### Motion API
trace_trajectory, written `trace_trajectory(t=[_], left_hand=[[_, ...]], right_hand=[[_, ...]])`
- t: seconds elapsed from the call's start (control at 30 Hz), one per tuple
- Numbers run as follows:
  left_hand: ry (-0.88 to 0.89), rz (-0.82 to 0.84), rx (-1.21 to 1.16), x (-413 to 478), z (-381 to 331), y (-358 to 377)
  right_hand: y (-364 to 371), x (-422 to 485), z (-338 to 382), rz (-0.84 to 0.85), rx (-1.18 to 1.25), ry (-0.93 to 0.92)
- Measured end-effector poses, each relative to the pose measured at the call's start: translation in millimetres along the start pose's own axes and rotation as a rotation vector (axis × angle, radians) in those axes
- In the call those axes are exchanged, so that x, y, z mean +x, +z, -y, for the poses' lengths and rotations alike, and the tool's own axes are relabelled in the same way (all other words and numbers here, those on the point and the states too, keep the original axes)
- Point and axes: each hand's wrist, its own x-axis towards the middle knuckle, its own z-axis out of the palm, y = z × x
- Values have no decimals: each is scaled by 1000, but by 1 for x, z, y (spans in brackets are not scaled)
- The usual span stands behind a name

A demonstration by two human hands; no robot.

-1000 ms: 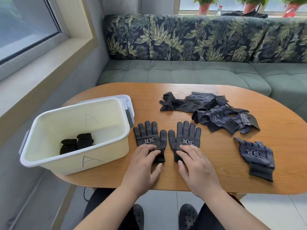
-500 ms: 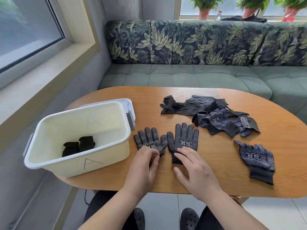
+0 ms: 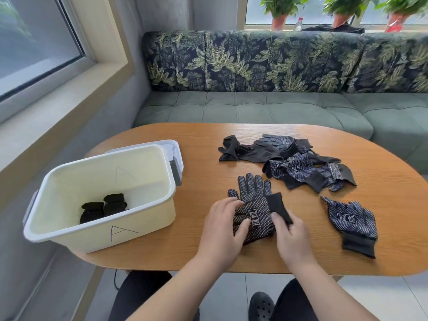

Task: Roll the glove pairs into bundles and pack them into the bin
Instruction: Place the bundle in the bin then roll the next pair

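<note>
Two dark dotted gloves (image 3: 254,200) lie stacked on the wooden table (image 3: 382,181) in front of me. One points its fingers away from me, and the other lies across it with its black cuff turned up. My left hand (image 3: 222,230) holds the stack at its left side, fingers curled over it. My right hand (image 3: 290,237) pinches the upper glove's black cuff. A cream bin (image 3: 139,218) marked "A" stands at the left with two rolled black bundles (image 3: 102,208) inside.
A heap of several more gloves (image 3: 291,161) lies beyond the stack. A single dotted glove (image 3: 352,221) rests at the right. The bin's lid (image 3: 173,154) lies under its far side. A green sofa runs behind the table, and a window sill is at the left.
The two gloves lay side by side with my palms on their cuffs. Now one is laid over the other, and my right hand has taken hold of a cuff.
</note>
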Motion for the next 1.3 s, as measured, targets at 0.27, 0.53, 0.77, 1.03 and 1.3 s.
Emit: trace_trajectory(t=[0.27, 0.53, 0.77, 1.03, 1.3], left_hand=[[74, 375, 418, 8, 36, -17], [181, 459, 469, 8, 31, -7], [81, 338, 548, 13, 41, -15], [225, 240, 410, -10, 68, -28], [257, 212, 421, -17, 66, -28]], right_hand=[[-6, 4, 9, -111, 337, 139], [-6, 4, 9, -166, 408, 188], [-7, 7, 8, -194, 419, 225], [0, 11, 1, -171, 320, 231], [1, 19, 21, -169, 352, 249]])
